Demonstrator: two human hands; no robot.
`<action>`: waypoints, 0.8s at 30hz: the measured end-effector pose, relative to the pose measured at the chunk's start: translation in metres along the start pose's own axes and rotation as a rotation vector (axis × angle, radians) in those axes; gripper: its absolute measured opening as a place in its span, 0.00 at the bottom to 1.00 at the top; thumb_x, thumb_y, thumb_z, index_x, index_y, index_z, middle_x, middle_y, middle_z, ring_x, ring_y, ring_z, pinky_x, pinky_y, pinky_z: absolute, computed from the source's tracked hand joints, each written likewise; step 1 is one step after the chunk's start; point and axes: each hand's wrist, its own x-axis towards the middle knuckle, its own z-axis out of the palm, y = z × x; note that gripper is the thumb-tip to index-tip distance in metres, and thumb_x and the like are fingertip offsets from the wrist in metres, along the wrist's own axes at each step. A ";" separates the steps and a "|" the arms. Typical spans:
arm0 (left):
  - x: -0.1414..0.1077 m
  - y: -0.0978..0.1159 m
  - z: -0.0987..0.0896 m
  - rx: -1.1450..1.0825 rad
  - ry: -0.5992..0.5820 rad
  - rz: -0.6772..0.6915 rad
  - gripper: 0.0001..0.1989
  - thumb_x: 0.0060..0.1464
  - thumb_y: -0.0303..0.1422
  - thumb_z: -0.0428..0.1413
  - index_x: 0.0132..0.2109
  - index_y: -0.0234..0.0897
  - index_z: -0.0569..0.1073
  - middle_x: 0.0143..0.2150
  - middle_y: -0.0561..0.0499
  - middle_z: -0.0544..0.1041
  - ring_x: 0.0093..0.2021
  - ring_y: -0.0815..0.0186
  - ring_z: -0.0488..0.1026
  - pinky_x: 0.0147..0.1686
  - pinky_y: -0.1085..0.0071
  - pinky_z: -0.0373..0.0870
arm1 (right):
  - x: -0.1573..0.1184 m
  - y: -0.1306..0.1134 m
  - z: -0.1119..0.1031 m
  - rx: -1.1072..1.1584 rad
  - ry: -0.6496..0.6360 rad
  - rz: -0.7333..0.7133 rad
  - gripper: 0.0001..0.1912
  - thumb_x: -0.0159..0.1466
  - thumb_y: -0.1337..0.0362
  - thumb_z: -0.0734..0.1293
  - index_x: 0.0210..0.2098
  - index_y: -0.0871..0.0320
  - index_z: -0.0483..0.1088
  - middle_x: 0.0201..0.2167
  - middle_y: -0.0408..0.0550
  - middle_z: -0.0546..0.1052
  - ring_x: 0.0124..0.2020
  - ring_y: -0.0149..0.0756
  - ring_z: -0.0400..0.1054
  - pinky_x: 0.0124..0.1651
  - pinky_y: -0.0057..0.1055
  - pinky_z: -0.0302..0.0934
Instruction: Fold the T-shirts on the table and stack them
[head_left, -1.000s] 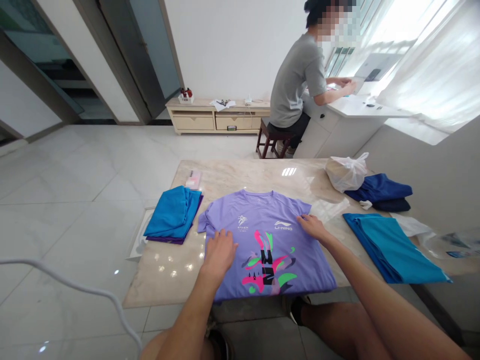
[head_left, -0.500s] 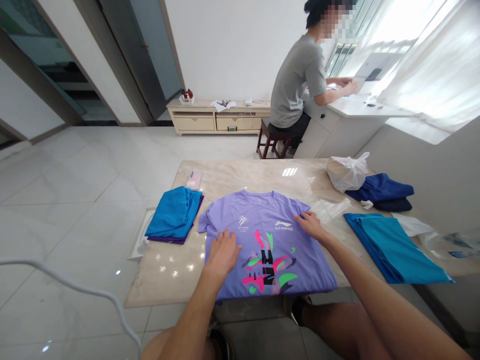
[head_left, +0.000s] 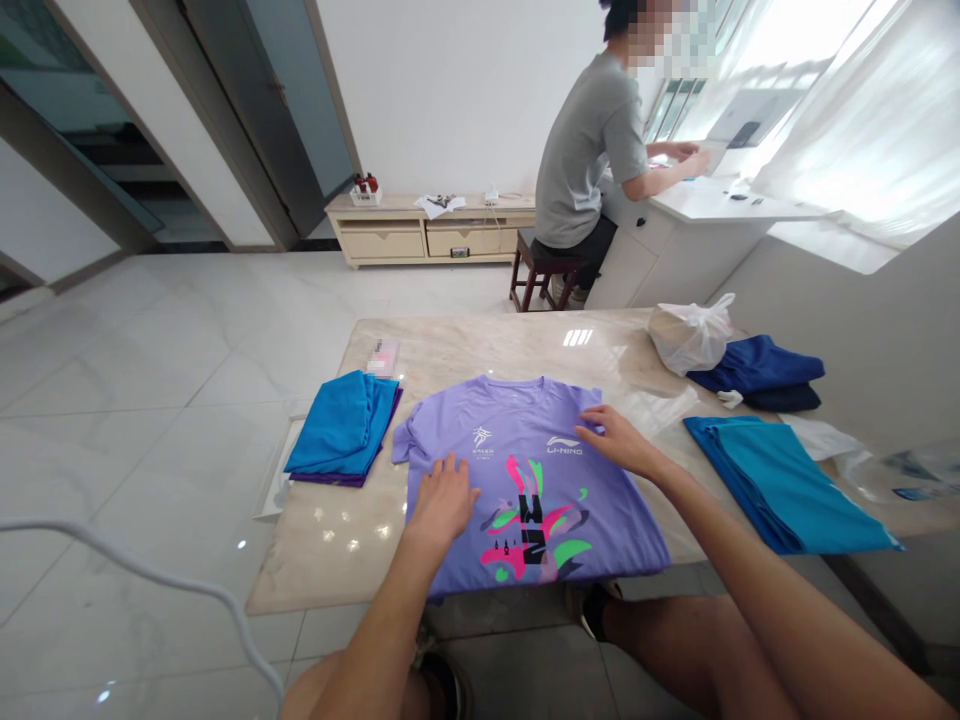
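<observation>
A purple T-shirt [head_left: 510,420] with a colourful print lies spread on the marble-look table [head_left: 315,560], its neckline away from me and its lower edge at the table's near side. My left hand [head_left: 444,497] rests on the shirt's left part, palm down, fingers apart. Over the shirt's right shoulder, beside the white logo, is my right hand [head_left: 611,438], fingers apart and nothing held. The right sleeve is partly hidden by that hand and looks folded inward.
Folded blue clothes [head_left: 341,425] lie at the left, teal folded clothes [head_left: 802,485] at the right. Behind those sit a white plastic bag [head_left: 690,335] and dark blue cloth [head_left: 761,370]. A person in grey [head_left: 585,150] sits at a white desk beyond. A pale cable [head_left: 150,575] crosses lower left.
My right hand has moved slightly left and inward over the shirt's shoulder, and its fingers have spread. The right sleeve no longer sticks out as far. My left hand remains on the shirt.
</observation>
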 end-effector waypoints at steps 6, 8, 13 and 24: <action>0.004 -0.003 0.006 -0.007 0.013 -0.006 0.27 0.72 0.38 0.54 0.72 0.33 0.69 0.77 0.30 0.65 0.74 0.42 0.65 0.66 0.50 0.70 | -0.009 -0.023 -0.003 -0.071 -0.088 -0.173 0.19 0.75 0.59 0.62 0.56 0.57 0.81 0.56 0.55 0.84 0.56 0.50 0.77 0.65 0.42 0.69; 0.005 -0.003 0.007 -0.010 0.014 0.002 0.27 0.72 0.38 0.54 0.72 0.33 0.70 0.77 0.30 0.65 0.74 0.42 0.65 0.65 0.50 0.71 | -0.005 -0.012 0.006 -0.202 -0.007 -0.136 0.23 0.73 0.65 0.63 0.64 0.61 0.76 0.64 0.61 0.78 0.64 0.50 0.74 0.72 0.42 0.63; 0.007 -0.003 0.007 0.001 -0.012 0.012 0.28 0.72 0.39 0.54 0.73 0.32 0.69 0.77 0.29 0.64 0.74 0.42 0.65 0.65 0.50 0.70 | 0.005 0.015 0.037 -0.286 -0.048 -0.083 0.32 0.73 0.63 0.64 0.75 0.65 0.62 0.74 0.65 0.67 0.76 0.49 0.62 0.78 0.42 0.54; 0.007 0.006 0.021 -0.018 -0.028 0.056 0.29 0.71 0.37 0.55 0.74 0.33 0.67 0.80 0.29 0.60 0.78 0.40 0.60 0.70 0.46 0.67 | 0.026 0.045 0.053 -0.333 0.028 0.106 0.34 0.76 0.60 0.60 0.78 0.64 0.57 0.78 0.68 0.61 0.79 0.56 0.55 0.76 0.51 0.55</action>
